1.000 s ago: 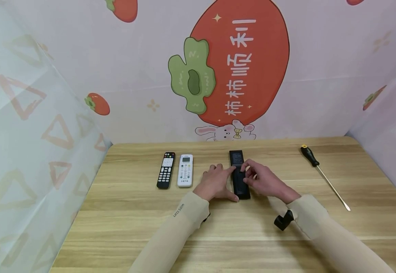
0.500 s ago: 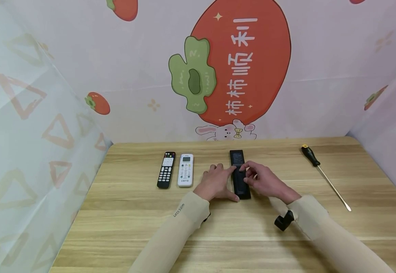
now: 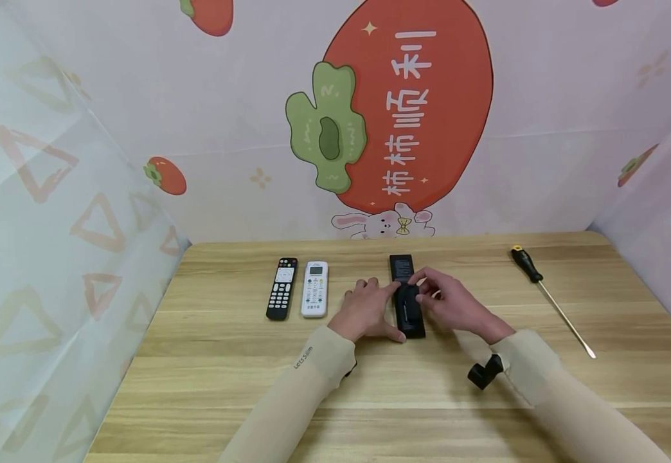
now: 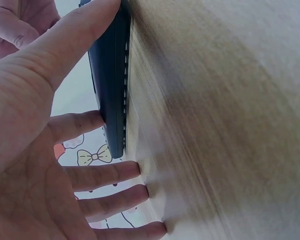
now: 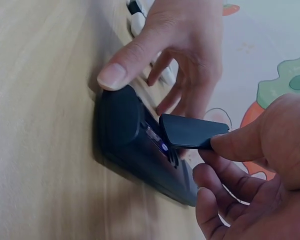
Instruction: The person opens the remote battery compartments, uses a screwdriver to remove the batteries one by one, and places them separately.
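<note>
A black remote control [image 3: 402, 266] lies back side up on the wooden table. My left hand [image 3: 364, 310] spreads its straight fingers along its left side. In the left wrist view its thumb presses the near end and its index finger touches the remote's edge; the other fingertips rest on the tabletop. Between thumb and fingers, my right hand [image 5: 270, 160] pinches the black battery cover [image 5: 192, 132], tilted up over the remote. Below it, part of the battery compartment [image 5: 157, 141] shows, with something purplish inside, partly hidden by the cover.
Left of the hands lie a black remote with white buttons [image 3: 281, 289] and a white remote with a small screen [image 3: 315, 289]. A screwdriver [image 3: 551, 299] with a black and yellow handle lies at the right. Printed cloth [image 3: 243, 116] stands behind the table.
The battery cover has lifted away from the remote's back, pinched by my right hand, which has shifted slightly right. My left hand keeps its place on the remote.
</note>
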Demonstrator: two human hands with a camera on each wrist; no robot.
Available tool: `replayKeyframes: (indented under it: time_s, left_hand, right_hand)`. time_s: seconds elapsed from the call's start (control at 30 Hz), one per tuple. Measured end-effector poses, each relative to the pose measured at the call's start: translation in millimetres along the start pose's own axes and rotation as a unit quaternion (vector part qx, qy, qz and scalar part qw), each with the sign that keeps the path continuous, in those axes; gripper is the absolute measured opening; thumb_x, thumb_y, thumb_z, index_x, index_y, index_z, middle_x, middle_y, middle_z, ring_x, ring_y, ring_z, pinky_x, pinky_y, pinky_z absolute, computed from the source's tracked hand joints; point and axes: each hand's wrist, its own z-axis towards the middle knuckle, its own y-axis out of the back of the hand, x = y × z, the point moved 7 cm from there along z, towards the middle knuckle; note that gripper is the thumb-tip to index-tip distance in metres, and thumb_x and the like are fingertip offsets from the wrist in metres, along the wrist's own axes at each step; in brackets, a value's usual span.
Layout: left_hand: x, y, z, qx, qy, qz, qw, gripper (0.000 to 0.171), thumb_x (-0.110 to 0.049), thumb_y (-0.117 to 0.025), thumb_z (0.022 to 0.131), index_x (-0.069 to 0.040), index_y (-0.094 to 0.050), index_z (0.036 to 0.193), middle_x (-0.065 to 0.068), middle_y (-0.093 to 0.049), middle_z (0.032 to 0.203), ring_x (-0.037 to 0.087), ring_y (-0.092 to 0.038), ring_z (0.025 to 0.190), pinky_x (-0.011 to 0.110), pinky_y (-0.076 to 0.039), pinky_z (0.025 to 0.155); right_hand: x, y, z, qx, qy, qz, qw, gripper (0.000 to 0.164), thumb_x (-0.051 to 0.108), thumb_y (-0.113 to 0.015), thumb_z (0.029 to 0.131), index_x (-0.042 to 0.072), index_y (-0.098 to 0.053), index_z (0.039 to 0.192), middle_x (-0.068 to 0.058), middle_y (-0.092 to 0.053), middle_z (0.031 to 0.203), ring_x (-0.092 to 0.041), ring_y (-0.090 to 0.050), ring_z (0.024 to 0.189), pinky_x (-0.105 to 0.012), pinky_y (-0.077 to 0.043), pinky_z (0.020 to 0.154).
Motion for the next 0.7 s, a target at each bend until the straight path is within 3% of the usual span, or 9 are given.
replayKeyframes:
  time_s: [0.33,0.7]
  left_hand:
    - [0.8,-0.4,-0.4,-0.001,0.001,-0.004,1.0,0.107,-0.064,-0.087,0.066,-0.029,-0.042,0.156,0.013,-0.051,0.143,0.034,-0.045,0.13,0.056,-0.042,0.105]
    - [1.0,-1.2,-0.9,-0.002,0.002,-0.002,1.0,0.107,-0.064,-0.088,0.066,-0.031,-0.041,0.156,0.013,-0.05,0.145,0.033,-0.045,0.131,0.056,-0.041,0.106]
  right_hand:
    - [-4.3,22.8,-4.1,-0.025,0.005,-0.006,1.0,0.029,-0.008,-0.061,0.096,-0.001,-0.058,0.124,-0.01,-0.062,0.089,-0.022,-0.058,0.08,-0.031,-0.047,0.064]
    - [-31.0,57.3,-9.3,-0.035,-0.06,-0.047,0.996,0.035,-0.003,-0.06,0.097,-0.006,-0.052,0.131,-0.013,-0.062,0.094,-0.024,-0.058,0.083,-0.034,-0.046,0.068]
